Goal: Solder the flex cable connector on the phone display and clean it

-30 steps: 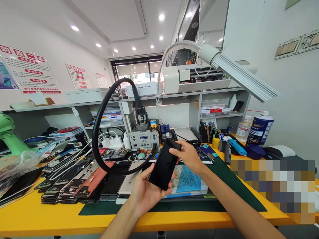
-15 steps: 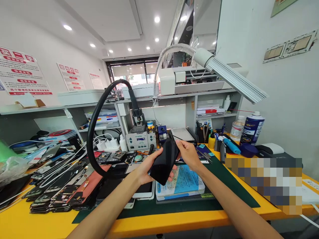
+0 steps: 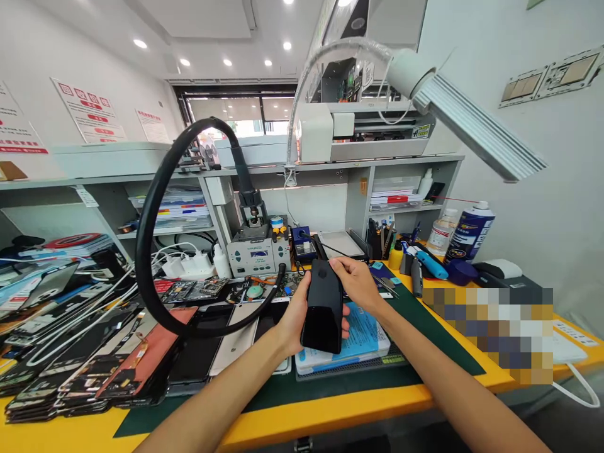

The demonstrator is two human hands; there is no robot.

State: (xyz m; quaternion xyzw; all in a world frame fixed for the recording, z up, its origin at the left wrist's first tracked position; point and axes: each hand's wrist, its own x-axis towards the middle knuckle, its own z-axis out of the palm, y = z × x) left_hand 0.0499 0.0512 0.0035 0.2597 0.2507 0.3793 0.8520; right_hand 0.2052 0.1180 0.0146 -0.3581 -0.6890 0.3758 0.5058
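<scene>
A black phone (image 3: 323, 311) is held nearly upright over a blue and white box (image 3: 365, 336). My left hand (image 3: 295, 321) is wrapped round its lower part, with fingertips showing past the right edge. At the phone's upper right corner, my right hand (image 3: 353, 280) pinches the edge between thumb and fingers. A round mark shows near the top of the phone's dark face. Beneath the box lies a green mat (image 3: 425, 333) on the yellow table (image 3: 330, 421).
Stacked phone parts (image 3: 104, 365) lie at the left. A black hose (image 3: 146, 233) arches beside the rework station (image 3: 257, 255). A lamp (image 3: 481, 126) hangs at upper right, above a spray can (image 3: 469, 233). Tweezers (image 3: 387, 286) rest near my right hand.
The phone has turned from a slant to nearly upright, its dark face now more toward me. Both hands still hold it. The view has shifted somewhat to the right and down.
</scene>
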